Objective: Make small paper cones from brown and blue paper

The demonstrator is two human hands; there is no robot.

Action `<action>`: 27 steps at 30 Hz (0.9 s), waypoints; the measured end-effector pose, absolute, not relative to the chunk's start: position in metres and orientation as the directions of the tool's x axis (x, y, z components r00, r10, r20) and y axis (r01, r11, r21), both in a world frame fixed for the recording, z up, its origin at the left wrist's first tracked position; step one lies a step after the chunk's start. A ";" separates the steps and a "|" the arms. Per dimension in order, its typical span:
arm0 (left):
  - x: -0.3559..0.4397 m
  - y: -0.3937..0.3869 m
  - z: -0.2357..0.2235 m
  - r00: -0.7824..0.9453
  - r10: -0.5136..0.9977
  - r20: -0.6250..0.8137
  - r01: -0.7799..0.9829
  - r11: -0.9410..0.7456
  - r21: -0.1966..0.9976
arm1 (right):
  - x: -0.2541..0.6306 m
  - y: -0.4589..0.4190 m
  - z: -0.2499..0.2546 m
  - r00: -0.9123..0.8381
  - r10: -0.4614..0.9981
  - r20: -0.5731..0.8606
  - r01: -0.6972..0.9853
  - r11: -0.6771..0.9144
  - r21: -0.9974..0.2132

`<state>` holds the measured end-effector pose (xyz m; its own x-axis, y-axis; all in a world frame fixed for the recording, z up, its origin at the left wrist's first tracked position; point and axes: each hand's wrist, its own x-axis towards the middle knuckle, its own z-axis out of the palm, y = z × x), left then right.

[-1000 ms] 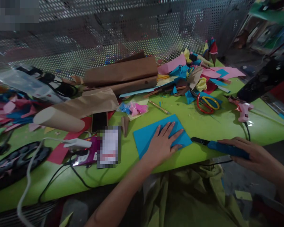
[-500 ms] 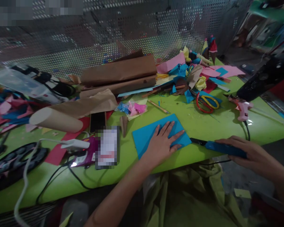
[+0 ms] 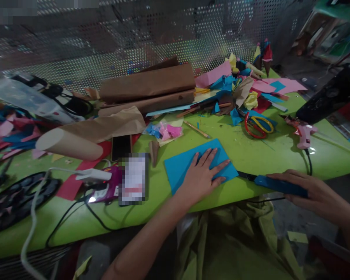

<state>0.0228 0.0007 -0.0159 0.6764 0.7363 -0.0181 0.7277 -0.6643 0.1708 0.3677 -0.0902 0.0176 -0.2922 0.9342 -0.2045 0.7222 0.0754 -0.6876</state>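
One blue paper sheet [image 3: 178, 168], probably light and easily creased, so best held flat or by an edge, lies on the tabletop [image 3: 251, 153] under the left grip [image 3: 200, 177], its fingers spread apart, while the right grip [image 3: 313, 190] is clamped on a blue-handled cutter [image 3: 272, 184].

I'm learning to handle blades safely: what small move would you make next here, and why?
I'd probably slide the left hand a little farther left on the blue paper before moving the blue-handled cutter held in the right hand. The cutter's dark tip is at the paper's right corner, pointing toward the left hand, whose thumb reaches toward that corner.
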 end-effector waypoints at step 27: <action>0.023 -0.001 -0.016 0.669 0.743 -0.009 0.733 -0.658 0.173 | 0.342 -0.099 0.009 -0.340 0.929 -0.144 0.715 0.155 -0.682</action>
<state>0.0230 -0.0008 -0.0164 0.6691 0.7431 -0.0086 0.7329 -0.6579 0.1733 0.3421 -0.0989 0.0092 -0.3395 0.9295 -0.1441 0.7150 0.1555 -0.6816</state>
